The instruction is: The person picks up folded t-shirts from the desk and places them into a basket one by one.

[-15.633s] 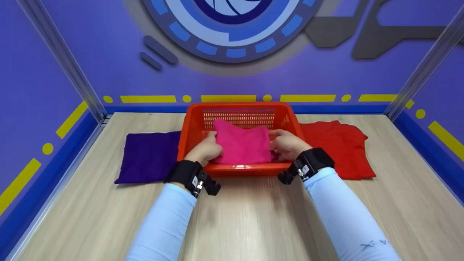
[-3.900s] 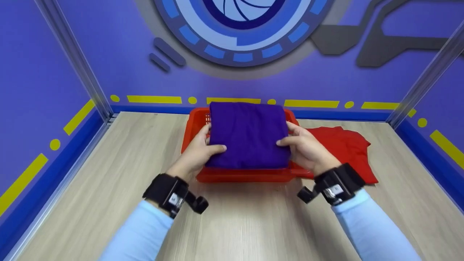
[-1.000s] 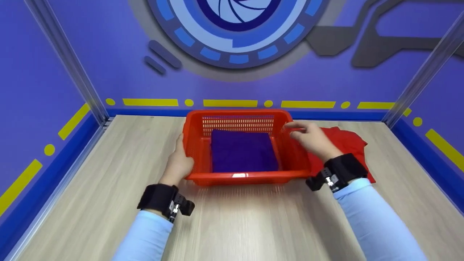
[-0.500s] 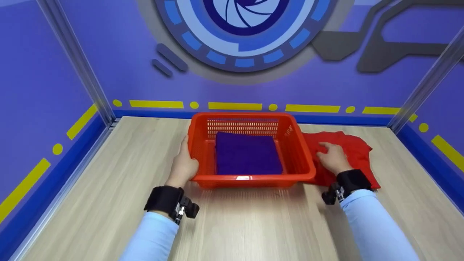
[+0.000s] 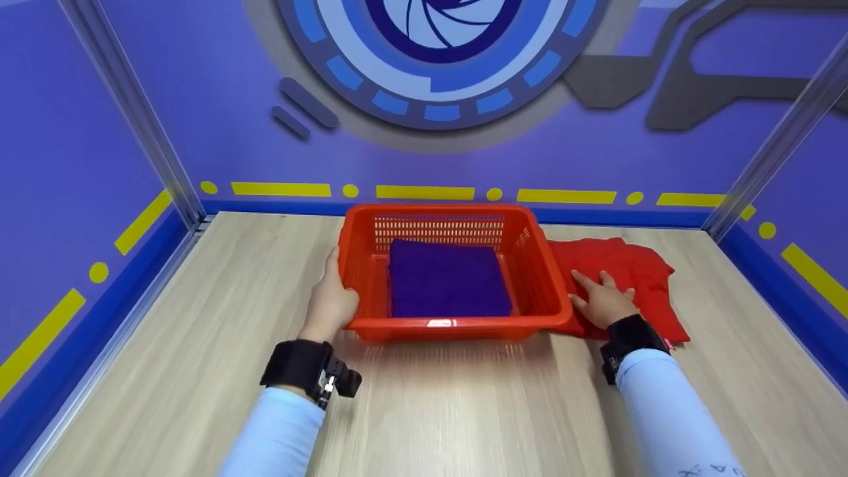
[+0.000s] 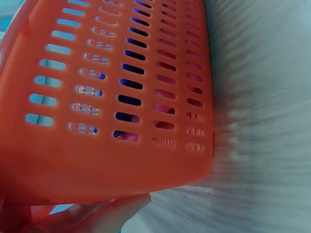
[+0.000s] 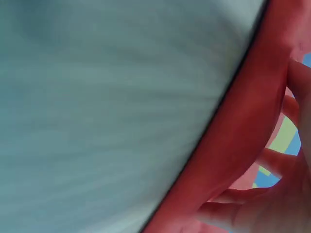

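1. Head view: my left hand [image 5: 329, 301] grips the left side of the orange-red basket [image 5: 500, 324], with one finger stretched along the outside of its wall.
2. My right hand [image 5: 604, 301] lies with fingers spread on the red cloth [image 5: 646, 281], touching it without grasping it.
3. On each wrist I wear a black strap [image 5: 295, 364] with a small camera unit, and below it a pale blue sleeve [image 5: 271, 434]; dark marks show on the right one.
4. The basket stands upright between my hands, with slotted walls and a small white patch on the near rim.
5. Inside it, the purple cloth [image 5: 450, 278] lies flat and folded. In the left wrist view, dark blue and some pink show through the slots.
6. The red cloth lies slightly rumpled just right of the basket, its left part hidden by the basket's side.
7. Basket and red cloth both rest on the pale wood-grain desk [image 5: 437, 411].
8. Behind stands a violet-blue wall [image 5: 252, 156] with yellow dashes, dots and a large round emblem [image 5: 440, 112]; a metal post [image 5: 136, 112] marks each corner.
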The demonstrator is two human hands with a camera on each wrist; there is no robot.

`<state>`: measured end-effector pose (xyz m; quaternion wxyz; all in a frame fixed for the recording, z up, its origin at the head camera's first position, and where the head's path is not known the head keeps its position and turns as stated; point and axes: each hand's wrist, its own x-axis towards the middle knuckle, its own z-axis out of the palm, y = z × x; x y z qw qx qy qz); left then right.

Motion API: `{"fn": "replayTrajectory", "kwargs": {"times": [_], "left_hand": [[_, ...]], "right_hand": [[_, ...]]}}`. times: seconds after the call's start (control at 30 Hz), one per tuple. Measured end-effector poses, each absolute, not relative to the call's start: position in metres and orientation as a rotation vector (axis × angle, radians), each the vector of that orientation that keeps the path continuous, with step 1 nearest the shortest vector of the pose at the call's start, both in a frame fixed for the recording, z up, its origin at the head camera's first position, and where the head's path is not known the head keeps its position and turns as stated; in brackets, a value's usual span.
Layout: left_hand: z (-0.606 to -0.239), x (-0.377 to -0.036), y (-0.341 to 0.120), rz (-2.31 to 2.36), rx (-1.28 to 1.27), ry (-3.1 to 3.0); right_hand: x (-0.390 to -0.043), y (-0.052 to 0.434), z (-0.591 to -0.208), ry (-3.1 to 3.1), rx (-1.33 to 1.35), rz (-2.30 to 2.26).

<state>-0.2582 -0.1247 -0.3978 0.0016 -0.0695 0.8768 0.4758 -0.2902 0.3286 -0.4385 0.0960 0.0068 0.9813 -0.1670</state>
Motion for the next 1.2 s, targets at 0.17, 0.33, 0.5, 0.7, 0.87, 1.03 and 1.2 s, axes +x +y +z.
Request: {"fn": "replayTrajectory", "kwargs": {"times": [0.17, 0.33, 0.5, 0.7, 0.87, 1.03, 1.2], "left_hand": [[-0.397, -0.257, -0.127, 1.520, -0.225, 2.730], [-0.397, -0.257, -0.126, 1.512, -0.233, 2.746], [-0.397, -0.257, -0.126, 1.500, -0.238, 2.747], [-0.397, -0.258, -0.126, 1.515, -0.246, 2.720], [-0.396, -0.258, -0.128, 1.523, -0.263, 2.723], [-0.398, -0.256, -0.125, 1.556, -0.247, 2.710], [-0.399, -0.257, -0.126, 1.568, -0.247, 2.730]], "right_hand": [[-0.287, 0.328, -0.434, 2.913, -0.053, -0.415], [-0.279, 0.331, -0.428, 2.896, -0.082, -0.405], [-0.267, 0.338, -0.421, 2.807, -0.016, -0.450], [-0.250, 0.341, -0.411, 2.711, 0.029, -0.392], [-0.240, 0.341, -0.410, 2.702, -0.014, -0.344], [-0.225, 0.348, -0.415, 2.718, -0.063, -0.346], [-0.209, 0.346, -0.413, 2.726, -0.099, -0.326]]}}
